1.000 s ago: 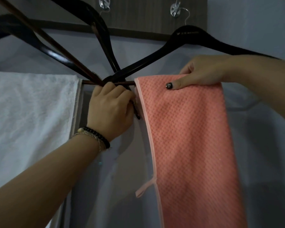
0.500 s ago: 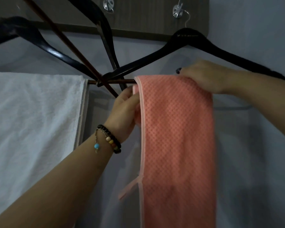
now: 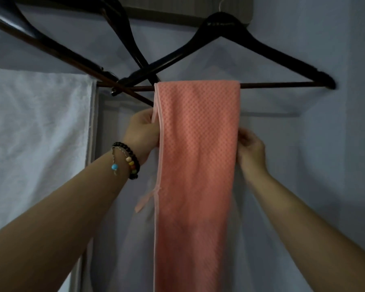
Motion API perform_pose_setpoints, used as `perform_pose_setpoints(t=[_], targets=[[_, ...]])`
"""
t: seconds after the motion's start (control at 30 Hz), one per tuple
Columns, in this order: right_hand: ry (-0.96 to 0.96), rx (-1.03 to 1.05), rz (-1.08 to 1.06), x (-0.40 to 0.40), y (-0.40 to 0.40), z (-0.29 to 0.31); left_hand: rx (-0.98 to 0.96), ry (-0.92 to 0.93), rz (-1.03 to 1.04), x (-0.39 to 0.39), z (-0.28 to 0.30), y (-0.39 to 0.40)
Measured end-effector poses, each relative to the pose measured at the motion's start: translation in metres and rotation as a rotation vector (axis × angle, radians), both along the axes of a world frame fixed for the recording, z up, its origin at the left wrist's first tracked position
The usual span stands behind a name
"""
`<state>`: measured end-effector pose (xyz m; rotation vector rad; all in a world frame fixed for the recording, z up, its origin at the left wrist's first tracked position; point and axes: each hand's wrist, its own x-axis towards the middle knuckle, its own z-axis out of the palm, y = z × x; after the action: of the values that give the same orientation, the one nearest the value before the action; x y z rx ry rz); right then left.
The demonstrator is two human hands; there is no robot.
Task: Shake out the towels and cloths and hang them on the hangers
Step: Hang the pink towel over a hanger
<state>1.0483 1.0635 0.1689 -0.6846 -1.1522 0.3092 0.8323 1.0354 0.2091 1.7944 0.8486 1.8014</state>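
Note:
A pink waffle-weave cloth [image 3: 196,144] hangs folded over the bar of a black hanger [image 3: 259,49] on the wall. My left hand [image 3: 142,133], with bead bracelets on the wrist, pinches the cloth's left edge a little below the bar. At the cloth's right edge my right hand [image 3: 250,150] holds the fabric, its fingertips hidden behind the cloth. A small loop tab [image 3: 144,200] sticks out from the left hem. A white towel [image 3: 36,144] hangs at the left.
Two more black hangers [image 3: 122,34] cross each other at the upper left, their ends meeting the pink cloth's hanger near its left tip. A dark wooden hook board [image 3: 177,9] runs along the top of the pale wall.
My right hand left the top of the cloth on the bar and dropped to its right edge. My left hand slid lower along the left edge. The view tilted down.

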Motion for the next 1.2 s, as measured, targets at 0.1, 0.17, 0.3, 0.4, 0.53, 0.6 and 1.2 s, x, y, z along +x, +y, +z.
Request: perform_pose_setpoints(t=[0.1, 0.17, 0.3, 0.4, 0.53, 0.6, 1.2], targets=[[0.013, -0.178, 0.197, -0.007, -0.008, 0.007, 0.022, 0.053, 0.01, -0.002, -0.008, 0.002], [0.07, -0.296, 0.342, -0.008, -0.013, 0.011, 0.039, 0.074, 0.013, -0.001, -0.017, 0.003], [0.051, -0.274, 0.58, -0.015, -0.025, 0.015, 0.061, 0.034, 0.008, 0.001, -0.036, 0.003], [0.091, -0.261, 0.622, -0.025, -0.027, 0.02, 0.065, 0.005, 0.003, 0.001, -0.048, 0.007], [-0.05, -0.319, 0.439, -0.024, -0.028, 0.017, 0.07, -0.007, -0.044, -0.005, -0.059, 0.011], [-0.082, -0.283, 0.332, -0.021, -0.026, 0.009, 0.024, -0.052, -0.077, -0.009, -0.063, 0.013], [-0.101, -0.106, 0.313, -0.012, -0.069, -0.048, 0.082, -0.181, -0.29, -0.029, -0.094, -0.024]])
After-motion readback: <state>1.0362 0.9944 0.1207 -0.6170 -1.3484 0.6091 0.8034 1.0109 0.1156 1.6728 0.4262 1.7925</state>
